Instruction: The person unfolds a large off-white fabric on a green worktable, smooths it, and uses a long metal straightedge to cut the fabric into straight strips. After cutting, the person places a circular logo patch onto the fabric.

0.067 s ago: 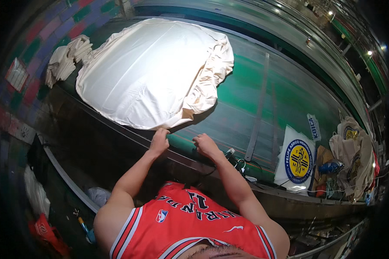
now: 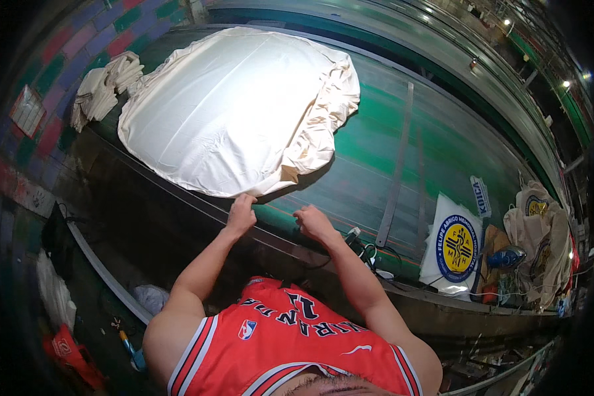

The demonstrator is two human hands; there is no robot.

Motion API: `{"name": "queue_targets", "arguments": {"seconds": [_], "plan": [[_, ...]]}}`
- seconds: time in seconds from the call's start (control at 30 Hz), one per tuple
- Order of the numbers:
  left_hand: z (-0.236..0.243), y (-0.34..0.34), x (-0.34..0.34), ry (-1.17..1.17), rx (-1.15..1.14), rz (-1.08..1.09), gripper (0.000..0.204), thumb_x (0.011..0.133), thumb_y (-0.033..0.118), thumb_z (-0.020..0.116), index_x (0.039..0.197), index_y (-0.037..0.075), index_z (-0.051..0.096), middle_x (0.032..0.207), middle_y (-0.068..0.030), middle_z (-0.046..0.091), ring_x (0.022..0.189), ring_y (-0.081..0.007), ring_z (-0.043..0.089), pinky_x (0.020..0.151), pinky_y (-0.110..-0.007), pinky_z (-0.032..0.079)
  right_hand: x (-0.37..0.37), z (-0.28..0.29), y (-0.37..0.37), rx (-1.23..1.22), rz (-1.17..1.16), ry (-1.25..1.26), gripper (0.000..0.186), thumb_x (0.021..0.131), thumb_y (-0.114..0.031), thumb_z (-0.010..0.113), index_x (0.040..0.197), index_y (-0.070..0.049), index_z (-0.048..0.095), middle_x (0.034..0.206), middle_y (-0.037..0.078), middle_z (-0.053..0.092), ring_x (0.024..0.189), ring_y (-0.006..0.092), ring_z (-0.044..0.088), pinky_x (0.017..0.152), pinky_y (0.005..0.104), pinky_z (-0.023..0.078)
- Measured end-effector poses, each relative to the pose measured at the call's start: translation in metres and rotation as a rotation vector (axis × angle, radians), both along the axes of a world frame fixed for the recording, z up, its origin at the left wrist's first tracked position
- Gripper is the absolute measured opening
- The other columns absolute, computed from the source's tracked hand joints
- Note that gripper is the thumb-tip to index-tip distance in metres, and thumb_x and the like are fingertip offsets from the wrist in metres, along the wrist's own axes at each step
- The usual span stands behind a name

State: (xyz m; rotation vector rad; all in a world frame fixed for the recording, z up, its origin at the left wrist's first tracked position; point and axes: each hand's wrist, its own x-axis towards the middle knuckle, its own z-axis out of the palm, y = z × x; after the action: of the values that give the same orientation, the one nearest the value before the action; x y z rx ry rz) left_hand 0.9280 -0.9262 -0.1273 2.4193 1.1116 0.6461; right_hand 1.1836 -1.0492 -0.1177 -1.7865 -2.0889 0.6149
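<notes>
A large cream cloth [image 2: 211, 125] lies spread over the green table, its right side bunched into gathered folds. At its near edge my left hand [image 2: 242, 212] is closed, fingertips pinching the hem. To the right of it, apart from the cloth, my right hand [image 2: 313, 222] hovers at the table's near edge. Its fingers are curled together, and whatever they may hold is too small or hidden to make out. Just beyond that hand sit some cables and a small plug [image 2: 354, 232].
Folded cream cloths [image 2: 102, 86] are piled at the table's far left. A dark metal strip [image 2: 397, 165] lies across the green table [image 2: 369, 142]. On the right are a white sheet with a round blue and yellow emblem [image 2: 457, 247] and hanging cream bags [image 2: 540, 241].
</notes>
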Motion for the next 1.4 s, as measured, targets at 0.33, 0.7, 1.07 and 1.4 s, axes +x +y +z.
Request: {"name": "queue_targets", "arguments": {"seconds": [0.33, 0.7, 1.07, 1.4], "plan": [[-0.025, 0.094, -0.069, 0.248, 0.078, 0.075, 0.024, 0.079, 0.003, 0.064, 0.103, 0.006, 0.065, 0.111, -0.0158, 0.056, 0.107, -0.036, 0.056, 0.09, -0.049, 0.047, -0.077, -0.007, 0.083, -0.012, 0.038, 0.005, 0.031, 0.082, -0.006, 0.062, 0.112, -0.002, 0.068, 0.101, 0.021, 0.067, 0.093, 0.0394, 0.066, 0.086, 0.0451, 0.054], [-0.028, 0.164, -0.113, -0.082, -0.114, -0.135, 0.011, 0.088, 0.014, 0.068, 0.096, 0.006, 0.068, 0.101, -0.0127, 0.061, 0.094, -0.0352, 0.061, 0.082, -0.049, 0.049, -0.178, 0.004, 0.186, 0.253, -0.17, -0.217, 0.036, 0.078, -0.019, 0.075, 0.11, -0.008, 0.064, 0.109, 0.012, 0.06, 0.104, 0.031, 0.056, 0.087, 0.0458, 0.046], [-0.014, 0.155, -0.136, -0.093, -0.036, -0.226, 0.013, 0.084, 0.01, 0.065, 0.096, 0.008, 0.068, 0.093, -0.0098, 0.063, 0.096, -0.0298, 0.06, 0.086, -0.047, 0.043, -0.172, -0.008, 0.216, 0.352, -0.377, -0.043, 0.022, 0.089, -0.019, 0.069, 0.077, -0.002, 0.063, 0.082, 0.018, 0.061, 0.081, 0.038, 0.059, 0.073, 0.0497, 0.047], [-0.007, 0.181, -0.169, 0.199, -0.053, -0.003, 0.018, 0.083, 0.018, 0.068, 0.091, 0.003, 0.073, 0.101, -0.0151, 0.068, 0.105, -0.0326, 0.061, 0.101, -0.046, 0.041, -0.166, 0.013, 0.204, 0.37, -0.396, 0.077, 0.021, 0.091, -0.02, 0.066, 0.081, -0.002, 0.068, 0.083, 0.019, 0.064, 0.08, 0.0378, 0.062, 0.073, 0.0478, 0.05]]}}
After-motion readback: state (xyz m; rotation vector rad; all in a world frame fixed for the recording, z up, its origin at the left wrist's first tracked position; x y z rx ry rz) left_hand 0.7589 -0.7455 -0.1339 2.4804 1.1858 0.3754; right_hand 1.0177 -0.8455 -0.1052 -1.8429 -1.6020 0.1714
